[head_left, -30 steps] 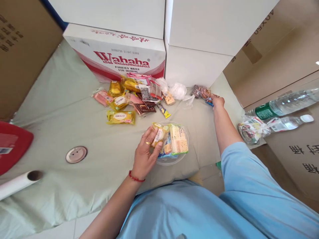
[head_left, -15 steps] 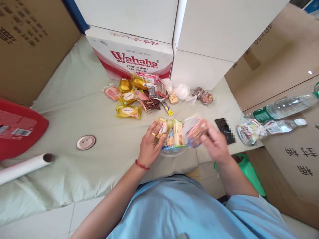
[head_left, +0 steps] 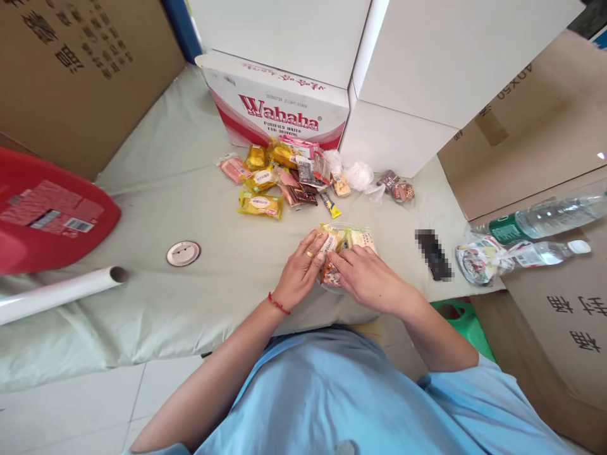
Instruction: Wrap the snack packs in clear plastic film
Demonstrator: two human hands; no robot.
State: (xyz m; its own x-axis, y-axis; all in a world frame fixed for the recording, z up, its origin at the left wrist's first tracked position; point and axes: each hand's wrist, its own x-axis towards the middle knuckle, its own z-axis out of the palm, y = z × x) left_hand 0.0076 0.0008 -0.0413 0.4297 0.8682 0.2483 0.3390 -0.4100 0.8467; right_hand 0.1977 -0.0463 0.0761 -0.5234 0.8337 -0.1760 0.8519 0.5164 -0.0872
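Observation:
My left hand [head_left: 303, 265] lies on the left side of a clear round container [head_left: 339, 289], its fingers stretched over a yellow-wrapped snack packet [head_left: 333, 237]. My right hand [head_left: 370, 276] reaches in from the right, with bent fingers on a brown snack packet [head_left: 330, 273] in the front of the container. A pale yellow biscuit packet [head_left: 363, 237] stands at the back, partly covered by my right hand. Much of the container's contents is hidden under both hands. Behind it, a pile of wrapped snacks [head_left: 303, 183] includes a yellow packet [head_left: 260, 205].
A Wahaba-style red and white carton marked Wahaha [head_left: 284, 107] stands behind the snacks. To the right lie a phone [head_left: 434, 254] and plastic bottles [head_left: 545, 221]. On the left are a round badge [head_left: 183, 253], a white tube [head_left: 61, 294] and a red container [head_left: 52, 215].
My right hand has brought the brown packet left and down into the container, beside my left hand. The left hand stays on the yellow packet. The view has shifted slightly.

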